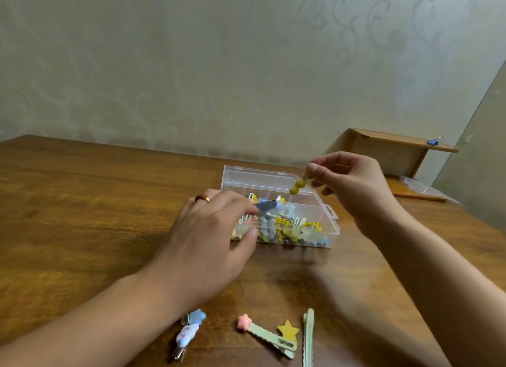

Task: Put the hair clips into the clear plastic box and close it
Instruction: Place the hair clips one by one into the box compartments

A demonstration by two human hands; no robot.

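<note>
The clear plastic box (327, 216) stands open at the table's middle, its lid (262, 178) tipped back, with several coloured hair clips inside. My left hand (210, 235) is at the box's left end and pinches a blue-grey clip (269, 205) over the box. My right hand (353, 180) hovers above the box's right side and pinches a mustard-yellow clip (298, 186) that hangs down from my fingertips. Near the front edge lie a blue and white clip (189, 332), a green clip with a pink star (267, 335), a yellow star (288, 331) and a plain green clip (308, 339).
The brown wooden table (95, 202) meets a patterned wall at the back. A small wooden shelf (397, 150) stands at the back right with a blue binder clip (434, 141) on top. A clear plastic bag (419, 186) lies beneath it.
</note>
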